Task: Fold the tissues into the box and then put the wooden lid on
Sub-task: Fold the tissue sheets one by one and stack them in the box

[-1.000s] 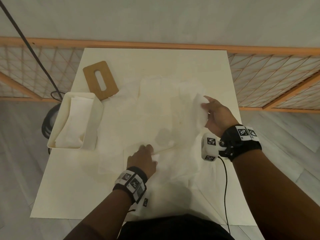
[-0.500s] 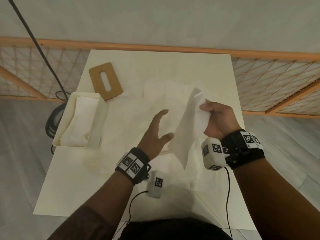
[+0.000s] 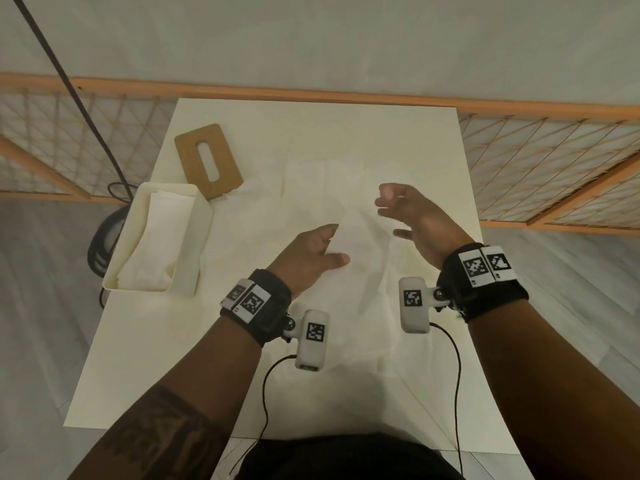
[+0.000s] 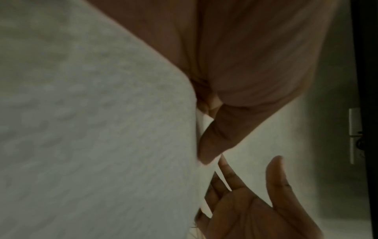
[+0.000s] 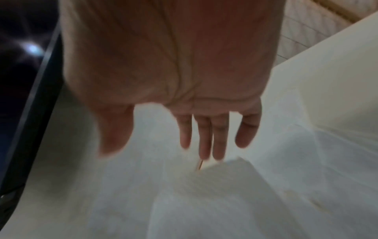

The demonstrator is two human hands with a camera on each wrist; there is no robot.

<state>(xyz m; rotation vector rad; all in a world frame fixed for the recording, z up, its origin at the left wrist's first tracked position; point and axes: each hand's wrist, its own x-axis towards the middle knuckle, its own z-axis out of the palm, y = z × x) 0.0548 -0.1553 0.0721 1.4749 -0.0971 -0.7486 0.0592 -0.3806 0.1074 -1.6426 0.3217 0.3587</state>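
Several white tissues [image 3: 311,188] lie spread over the cream table [image 3: 156,358]. One tissue [image 3: 360,261] hangs between my hands; in the left wrist view this tissue [image 4: 92,129] fills the left side. My left hand [image 3: 332,244] pinches its edge under the thumb [image 4: 212,137]. My right hand [image 3: 391,209] hovers just right of it, fingers [image 5: 204,142] straight and holding nothing. The white box [image 3: 194,237] stands at the table's left edge with folded tissues [image 3: 156,237] inside. The wooden lid [image 3: 207,164] with its slot lies flat behind the box.
An orange rail with netting [image 3: 554,161] runs behind and beside the table. A black cable [image 3: 86,109] drops to a dark round object [image 3: 104,244] on the floor left of the box. Thin black cables hang from my wrist cameras near the table's front edge.
My left hand rose from the table and took the lifted tissue. My right hand, which was pinching it, let go and opened. The view shifted slightly.
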